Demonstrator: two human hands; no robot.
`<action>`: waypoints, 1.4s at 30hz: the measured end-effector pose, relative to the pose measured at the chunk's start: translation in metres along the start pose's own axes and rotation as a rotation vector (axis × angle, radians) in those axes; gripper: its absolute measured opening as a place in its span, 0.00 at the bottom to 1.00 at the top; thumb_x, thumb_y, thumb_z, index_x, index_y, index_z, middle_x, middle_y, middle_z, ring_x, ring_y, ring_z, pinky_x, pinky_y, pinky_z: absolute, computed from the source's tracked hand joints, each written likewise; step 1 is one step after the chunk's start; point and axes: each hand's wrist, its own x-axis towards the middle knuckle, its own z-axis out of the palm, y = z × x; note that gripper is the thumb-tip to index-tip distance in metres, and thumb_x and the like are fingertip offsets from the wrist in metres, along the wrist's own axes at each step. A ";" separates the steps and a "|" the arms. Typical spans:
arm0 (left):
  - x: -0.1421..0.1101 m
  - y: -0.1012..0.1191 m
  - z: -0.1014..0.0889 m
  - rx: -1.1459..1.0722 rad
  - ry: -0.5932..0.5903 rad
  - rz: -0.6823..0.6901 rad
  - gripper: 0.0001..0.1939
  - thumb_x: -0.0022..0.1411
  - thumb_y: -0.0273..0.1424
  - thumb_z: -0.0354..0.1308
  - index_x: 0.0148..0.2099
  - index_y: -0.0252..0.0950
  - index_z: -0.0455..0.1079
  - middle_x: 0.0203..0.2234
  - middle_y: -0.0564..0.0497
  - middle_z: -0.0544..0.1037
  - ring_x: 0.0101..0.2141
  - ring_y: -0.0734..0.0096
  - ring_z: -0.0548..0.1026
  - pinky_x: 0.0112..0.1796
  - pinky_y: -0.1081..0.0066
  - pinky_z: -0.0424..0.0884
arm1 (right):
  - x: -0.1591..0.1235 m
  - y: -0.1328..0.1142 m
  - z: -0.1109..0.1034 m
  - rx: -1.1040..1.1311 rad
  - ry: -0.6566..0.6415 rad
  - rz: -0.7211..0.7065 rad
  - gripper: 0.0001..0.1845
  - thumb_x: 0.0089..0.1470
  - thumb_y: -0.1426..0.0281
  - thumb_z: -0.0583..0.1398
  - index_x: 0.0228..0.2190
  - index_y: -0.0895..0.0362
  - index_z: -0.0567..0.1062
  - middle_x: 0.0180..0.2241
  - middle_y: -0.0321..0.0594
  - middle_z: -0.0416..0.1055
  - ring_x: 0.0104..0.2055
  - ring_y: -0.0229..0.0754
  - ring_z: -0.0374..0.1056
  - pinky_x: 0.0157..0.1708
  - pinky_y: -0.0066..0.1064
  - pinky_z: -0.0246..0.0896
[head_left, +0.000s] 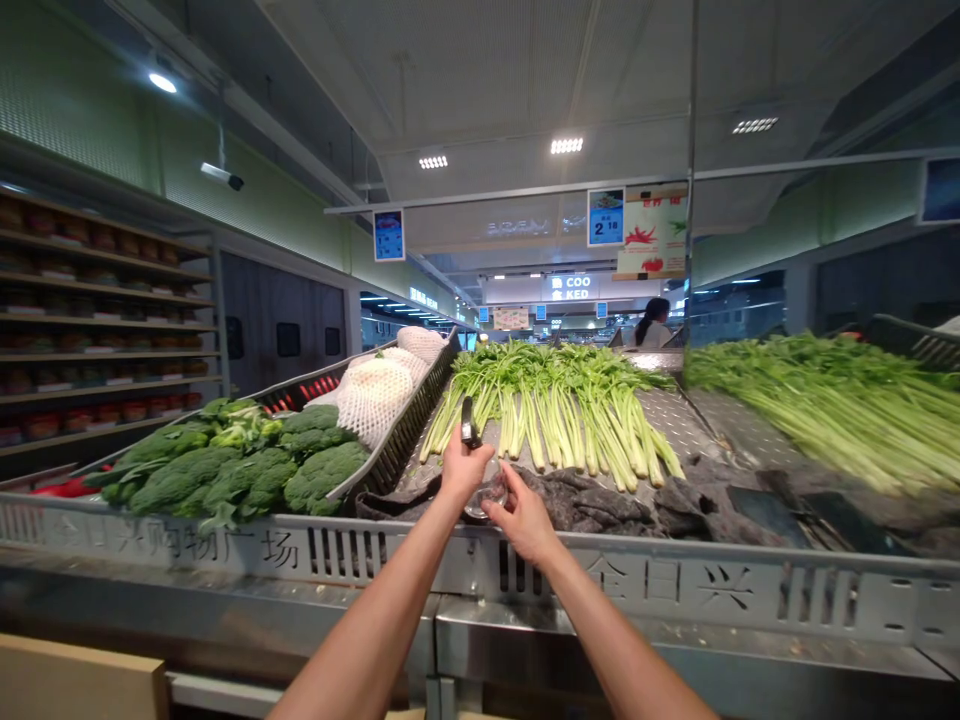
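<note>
Out in front of me, over the front rim of the display, my left hand (463,468) is closed around a clear, round-ended container with a black top (469,422). The black part stands up above the fingers; the exact kind is unclear. My right hand (523,512) has its thumb and fingers curled at the clear rounded end, pinching it from the right. Just beyond both hands lies a row of celery (555,415), leafy ends away from me. A crumpled dark grey cloth (585,502) lies along the near side of the celery.
Left of the celery, a black crate (409,430) holds broccoli (255,475) and pale produce in white foam nets (375,395). A grey slatted front rail (480,565) runs across. A mirror (817,420) stands at right. Shelves of jars (105,330) are far left; a person (655,325) is behind.
</note>
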 end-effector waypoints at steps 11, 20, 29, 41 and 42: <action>-0.001 -0.003 -0.004 0.022 0.017 0.021 0.11 0.39 0.27 0.52 0.31 0.35 0.61 0.19 0.58 0.64 0.22 0.78 0.63 0.26 0.77 0.60 | -0.001 0.001 0.002 -0.030 -0.004 -0.011 0.35 0.37 0.66 0.60 0.50 0.53 0.57 0.41 0.41 0.66 0.41 0.42 0.64 0.40 0.35 0.57; -0.001 0.004 0.000 0.093 0.024 -0.005 0.12 0.39 0.27 0.53 0.32 0.36 0.62 0.19 0.58 0.64 0.22 0.77 0.63 0.26 0.77 0.60 | -0.001 0.001 0.001 0.007 0.023 -0.004 0.36 0.36 0.66 0.60 0.50 0.54 0.57 0.43 0.43 0.65 0.42 0.42 0.63 0.40 0.35 0.58; 0.003 0.001 0.006 0.126 0.010 -0.013 0.09 0.39 0.28 0.53 0.29 0.36 0.62 0.20 0.57 0.67 0.22 0.77 0.64 0.25 0.77 0.59 | -0.001 0.002 0.001 0.011 0.046 -0.004 0.36 0.37 0.66 0.60 0.50 0.53 0.57 0.42 0.42 0.66 0.42 0.43 0.64 0.41 0.36 0.58; 0.003 0.005 0.012 0.123 -0.022 0.028 0.10 0.39 0.29 0.54 0.29 0.36 0.61 0.17 0.58 0.63 0.20 0.79 0.61 0.23 0.78 0.57 | -0.001 0.003 -0.001 0.089 0.092 -0.020 0.36 0.38 0.66 0.58 0.50 0.57 0.55 0.43 0.43 0.64 0.42 0.40 0.63 0.42 0.33 0.57; 0.004 0.006 0.013 0.120 -0.024 0.033 0.10 0.39 0.29 0.54 0.29 0.36 0.61 0.17 0.59 0.63 0.20 0.79 0.60 0.23 0.78 0.56 | -0.001 0.003 -0.001 0.093 0.112 -0.026 0.35 0.38 0.66 0.58 0.50 0.57 0.55 0.43 0.43 0.65 0.42 0.40 0.63 0.42 0.33 0.57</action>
